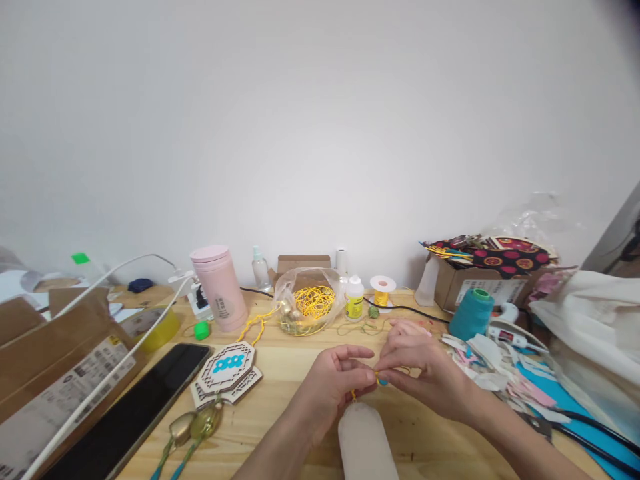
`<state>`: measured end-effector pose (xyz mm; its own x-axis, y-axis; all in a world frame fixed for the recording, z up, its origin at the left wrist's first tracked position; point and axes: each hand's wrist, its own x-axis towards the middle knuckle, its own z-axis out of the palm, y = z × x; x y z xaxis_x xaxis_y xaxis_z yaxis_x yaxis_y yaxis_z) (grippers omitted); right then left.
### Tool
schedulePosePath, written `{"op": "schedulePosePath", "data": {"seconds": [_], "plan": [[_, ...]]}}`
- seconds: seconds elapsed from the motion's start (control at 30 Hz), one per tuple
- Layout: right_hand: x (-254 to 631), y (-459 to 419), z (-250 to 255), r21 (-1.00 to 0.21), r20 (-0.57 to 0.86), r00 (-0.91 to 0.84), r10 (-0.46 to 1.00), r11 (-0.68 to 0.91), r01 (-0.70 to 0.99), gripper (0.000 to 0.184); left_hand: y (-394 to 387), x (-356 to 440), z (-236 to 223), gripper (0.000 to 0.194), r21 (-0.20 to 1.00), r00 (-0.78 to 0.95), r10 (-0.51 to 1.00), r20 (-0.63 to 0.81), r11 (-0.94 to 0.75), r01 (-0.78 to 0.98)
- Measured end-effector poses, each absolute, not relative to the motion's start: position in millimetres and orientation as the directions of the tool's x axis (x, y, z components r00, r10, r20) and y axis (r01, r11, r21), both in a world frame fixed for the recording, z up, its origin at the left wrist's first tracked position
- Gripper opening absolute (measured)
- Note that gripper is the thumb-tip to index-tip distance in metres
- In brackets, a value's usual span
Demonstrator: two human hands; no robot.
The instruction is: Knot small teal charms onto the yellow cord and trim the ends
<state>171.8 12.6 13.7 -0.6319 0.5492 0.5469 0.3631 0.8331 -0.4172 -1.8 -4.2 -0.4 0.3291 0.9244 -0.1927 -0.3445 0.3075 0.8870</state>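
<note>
My left hand (pixel 340 380) pinches a thin yellow cord (pixel 354 396) between thumb and fingers, at the middle of the table's near side. Close against it, my right hand (pixel 417 367) is closed on the same cord with thumb and forefinger. A small blue bead-like piece (pixel 383 382) shows between the fingertips. The cord runs down to the top of a pale, round-cornered pouch or tag (pixel 367 443) below my hands. Its exact kind is unclear, and its lower end is cut off by the picture.
Behind my hands are a plastic bag of yellow cord (pixel 315 301), a glue bottle (pixel 355 300) and a spool (pixel 383 293). To the left lie a phone (pixel 135 413), hexagonal ornaments (pixel 229 368) and a pink tumbler (pixel 220 290). Fabric scraps (pixel 493 360) and a teal thread cone (pixel 471 315) are right.
</note>
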Motion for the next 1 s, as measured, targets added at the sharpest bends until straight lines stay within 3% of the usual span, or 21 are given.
{"op": "schedulePosePath", "data": {"seconds": [0.4, 0.63, 1.0], "plan": [[171.2, 13.2, 11.5, -0.62, 0.53, -0.543, 0.652, 0.734, 0.277, 0.015, -4.9, -2.9, 4.9, 0.024, 0.838, 0.382, 0.907, -0.178, 0.343, -0.425], [173.1, 14.9, 12.2, -0.614, 0.522, -0.537, 0.663, 0.729, 0.303, 0.016, -5.1, -5.4, 6.6, 0.033, 0.852, 0.377, 0.912, -0.16, 0.32, -0.413], [171.9, 14.9, 10.6, -0.583, 0.558, -0.541, 0.63, 0.761, 0.285, 0.014, -3.7, -3.6, 6.2, 0.032, 0.882, 0.326, 0.926, -0.189, 0.306, -0.359]]}}
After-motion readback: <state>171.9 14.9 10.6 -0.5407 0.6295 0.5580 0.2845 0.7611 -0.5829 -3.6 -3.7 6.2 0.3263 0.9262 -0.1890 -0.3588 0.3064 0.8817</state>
